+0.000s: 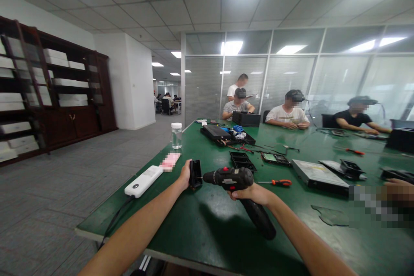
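My left hand (185, 174) grips a small black plastic part (196, 174) by its left side, holding it upright over the green table (168, 224). In my right hand (250, 193) is a black cordless drill (231, 177), its fingers wrapped round the handle. The drill points left, and its bit reaches the open side of the black part; whether it touches a screw cannot be made out. Just behind the drill lies another black plastic tray part (242, 161). An orange and black screwdriver (280, 183) rests to the right of the drill.
A white power bank (144, 181) with a cable and a clear jar (176, 136) stand at the left edge. Beyond are a dismantled black device (220, 134), a circuit board (275, 158) and a silver drive (318, 176). Several people are across the table; a person's hand (399, 187) is at right.
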Demonstrator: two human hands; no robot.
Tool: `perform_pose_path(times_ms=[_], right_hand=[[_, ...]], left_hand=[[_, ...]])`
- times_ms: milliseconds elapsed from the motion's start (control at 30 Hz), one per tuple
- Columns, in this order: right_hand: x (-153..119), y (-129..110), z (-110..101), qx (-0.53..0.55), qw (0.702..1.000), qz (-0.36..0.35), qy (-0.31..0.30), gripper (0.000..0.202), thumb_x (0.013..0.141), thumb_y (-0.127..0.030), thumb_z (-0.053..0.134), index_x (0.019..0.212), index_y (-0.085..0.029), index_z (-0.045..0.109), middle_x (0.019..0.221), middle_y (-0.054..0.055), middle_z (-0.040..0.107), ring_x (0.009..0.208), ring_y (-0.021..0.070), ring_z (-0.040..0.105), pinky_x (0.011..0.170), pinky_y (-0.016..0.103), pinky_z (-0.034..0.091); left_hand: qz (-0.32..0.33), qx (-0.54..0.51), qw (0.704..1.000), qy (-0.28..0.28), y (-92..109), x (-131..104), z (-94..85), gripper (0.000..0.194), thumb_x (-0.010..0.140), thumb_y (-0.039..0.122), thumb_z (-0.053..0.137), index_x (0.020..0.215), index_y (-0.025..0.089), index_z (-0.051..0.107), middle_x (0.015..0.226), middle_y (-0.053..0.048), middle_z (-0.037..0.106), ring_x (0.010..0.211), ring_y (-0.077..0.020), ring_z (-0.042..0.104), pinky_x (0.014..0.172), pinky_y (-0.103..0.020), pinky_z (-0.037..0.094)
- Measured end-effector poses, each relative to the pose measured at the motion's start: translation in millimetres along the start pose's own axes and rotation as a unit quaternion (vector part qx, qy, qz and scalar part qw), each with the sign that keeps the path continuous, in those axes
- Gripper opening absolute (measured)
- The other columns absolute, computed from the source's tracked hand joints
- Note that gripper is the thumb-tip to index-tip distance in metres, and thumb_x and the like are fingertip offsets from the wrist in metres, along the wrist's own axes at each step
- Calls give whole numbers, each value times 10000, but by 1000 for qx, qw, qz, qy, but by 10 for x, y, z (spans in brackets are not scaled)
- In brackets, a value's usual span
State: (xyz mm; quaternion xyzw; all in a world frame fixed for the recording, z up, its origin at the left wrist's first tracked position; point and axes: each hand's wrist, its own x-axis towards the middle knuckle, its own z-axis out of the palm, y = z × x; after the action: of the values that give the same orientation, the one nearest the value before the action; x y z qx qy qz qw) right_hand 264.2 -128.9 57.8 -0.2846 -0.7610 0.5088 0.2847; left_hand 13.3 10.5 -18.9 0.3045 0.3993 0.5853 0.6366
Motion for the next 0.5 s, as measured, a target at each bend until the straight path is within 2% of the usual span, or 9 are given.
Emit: perform_pose_path(times_ms=[300, 500], right_hand=[[8, -7, -7, -4, 1000, -11, -15, 237, 733, -329, 624, 840, -124, 571, 747, 19, 531, 720, 137, 500, 718, 295, 419], [-3, -4, -19, -16, 1000, 6, -9, 261, 722, -347, 632, 840, -123, 573, 756, 25, 537, 736, 149, 504, 736, 309, 419]], left_hand=[[-17, 6, 1000, 8, 26, -43, 17, 374, 654, 545, 513, 651, 172, 526, 530, -2, 507, 458, -159, 500, 473, -289, 428], [-28, 4, 1000, 7, 36, -57, 18, 382, 650, 553, 513, 661, 171, 525, 538, -3, 505, 466, -160, 500, 480, -289, 421]])
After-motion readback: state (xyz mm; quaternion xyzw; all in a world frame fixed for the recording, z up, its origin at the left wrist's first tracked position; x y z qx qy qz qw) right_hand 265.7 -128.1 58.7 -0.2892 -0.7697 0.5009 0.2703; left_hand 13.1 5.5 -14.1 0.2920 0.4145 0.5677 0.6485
